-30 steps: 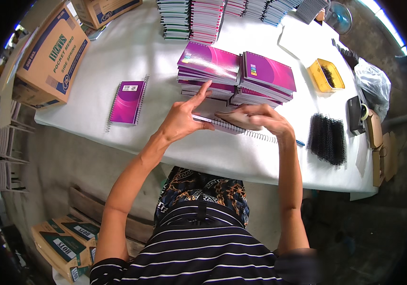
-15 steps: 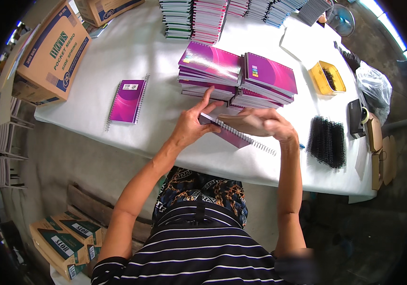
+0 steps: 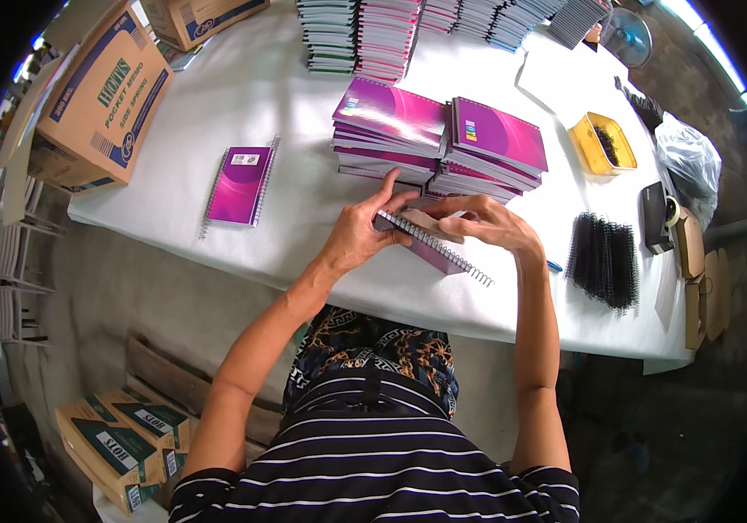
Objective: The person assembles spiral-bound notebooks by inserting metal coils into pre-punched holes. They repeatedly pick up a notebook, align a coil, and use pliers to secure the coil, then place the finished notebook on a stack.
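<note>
Leftmost on the white table (image 3: 304,131) stands a brown carton (image 3: 103,96), with green-and-brown packages (image 3: 121,444) lower down, below table level. Next lies a purple notebook (image 3: 239,186), flat and apart from everything else, a wire coil running along each long side. Farther back rises a stack with green edges (image 3: 330,39). The left hand (image 3: 358,231) clamps the near-left end of a spiral notebook (image 3: 439,255) between thumb and fingers, holding it tilted near the table's front edge, just in front of two purple stacks (image 3: 500,135). A wire coil (image 3: 478,276) runs along its edge and juts past the lower right end. The right hand (image 3: 491,225) bends over that edge, fingertips close together; whether they pinch the coil or the pages, I cannot tell. Rightward come a blue pen (image 3: 554,266), black coils (image 3: 602,261) and a yellow tub (image 3: 604,144).
</note>
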Action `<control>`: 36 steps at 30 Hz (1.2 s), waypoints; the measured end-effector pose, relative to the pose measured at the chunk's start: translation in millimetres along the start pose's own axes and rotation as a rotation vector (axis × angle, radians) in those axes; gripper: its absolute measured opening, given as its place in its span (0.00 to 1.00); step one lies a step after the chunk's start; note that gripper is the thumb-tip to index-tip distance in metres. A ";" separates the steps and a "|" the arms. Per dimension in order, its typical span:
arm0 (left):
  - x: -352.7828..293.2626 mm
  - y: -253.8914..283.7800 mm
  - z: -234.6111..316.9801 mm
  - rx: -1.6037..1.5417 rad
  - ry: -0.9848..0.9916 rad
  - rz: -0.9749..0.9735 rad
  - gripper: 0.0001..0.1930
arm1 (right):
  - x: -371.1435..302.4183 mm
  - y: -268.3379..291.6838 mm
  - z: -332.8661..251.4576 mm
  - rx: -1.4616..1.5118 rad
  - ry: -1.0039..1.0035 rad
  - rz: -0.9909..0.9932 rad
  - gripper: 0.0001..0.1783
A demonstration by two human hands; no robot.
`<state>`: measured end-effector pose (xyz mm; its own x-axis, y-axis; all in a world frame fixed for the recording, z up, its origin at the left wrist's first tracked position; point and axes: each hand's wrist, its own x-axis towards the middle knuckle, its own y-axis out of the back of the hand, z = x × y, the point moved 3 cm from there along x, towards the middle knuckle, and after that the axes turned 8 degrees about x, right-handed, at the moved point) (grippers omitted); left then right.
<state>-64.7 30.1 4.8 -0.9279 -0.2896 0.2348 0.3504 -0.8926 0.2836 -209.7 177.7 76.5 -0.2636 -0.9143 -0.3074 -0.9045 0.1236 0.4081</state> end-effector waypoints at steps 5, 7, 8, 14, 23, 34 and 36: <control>0.0 -0.7 -5.5 -0.004 0.047 -0.030 0.54 | -3.7 4.7 11.0 0.175 0.177 -0.046 0.41; -1.5 0.5 -5.3 0.051 0.021 0.003 0.50 | 1.2 0.0 3.9 0.069 0.075 -0.011 0.42; -3.1 3.7 -8.6 0.054 0.021 -0.033 0.47 | -3.1 -1.5 -1.1 0.081 0.093 0.025 0.42; -3.3 13.5 0.7 -0.130 -0.024 -0.226 0.27 | -40.7 18.2 22.2 -0.021 0.068 0.184 0.42; -14.6 17.3 -9.5 -0.060 -0.043 -0.306 0.24 | -96.8 -9.4 56.3 -0.495 0.040 0.642 0.29; -37.3 21.5 7.6 0.103 0.037 -0.120 0.26 | -135.5 -32.2 113.4 -0.795 -0.133 0.997 0.20; -42.2 21.7 28.0 0.149 -0.053 -0.001 0.26 | -132.9 -36.5 92.3 -0.630 -0.024 1.152 0.19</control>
<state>-14.3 32.6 27.0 -0.9215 -0.2664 0.2825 0.3682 -0.8308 0.4174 -172.6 330.4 23.1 -0.7863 -0.3984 0.4722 0.1508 0.6173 0.7721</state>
